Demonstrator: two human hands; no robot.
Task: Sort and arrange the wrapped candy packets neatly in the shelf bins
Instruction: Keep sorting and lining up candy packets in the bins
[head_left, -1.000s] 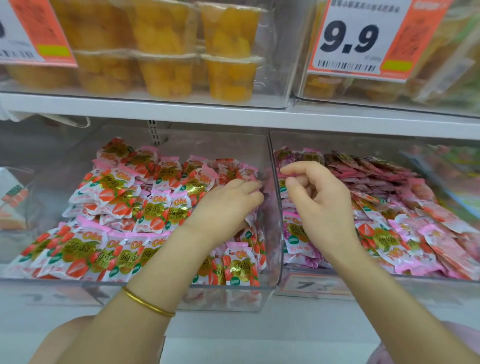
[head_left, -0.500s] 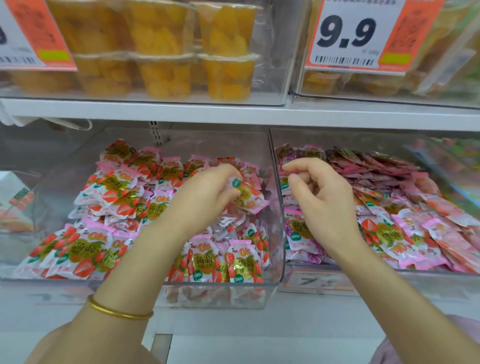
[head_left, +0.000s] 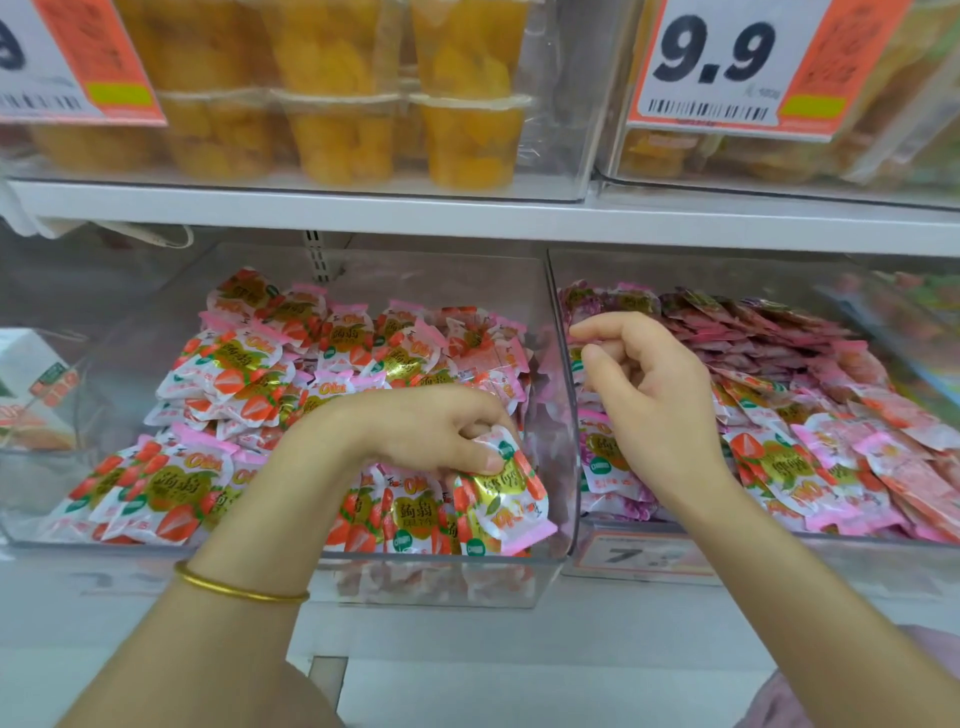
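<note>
The orange-and-white price sign (head_left: 727, 62) at far right is showing "9.9" above a barcode. The shelf label (head_left: 639, 556) under the right bin (head_left: 831, 546) is showing "7". Strawberry candy packets (head_left: 415, 514) are bearing "蒟蒻".

1. Single view, worn on the person's head; seen from beside them, it faces the shelving squarely and tilts forward and down.
2. The shelf edge (head_left: 467, 218) crosses the upper third of the frame. The left bin (head_left: 415, 577) and right bin (head_left: 779, 543) fill the middle band.
3. Both forearms enter from the lower edge. The left hand (head_left: 431, 436) and right hand (head_left: 649, 400) sit near frame centre.
4. Range is close: print on the candy packet (head_left: 498, 499) pinched by the left hand is sharp.
5. The wide lens also takes in the price label (head_left: 727, 62), upper right.
</note>
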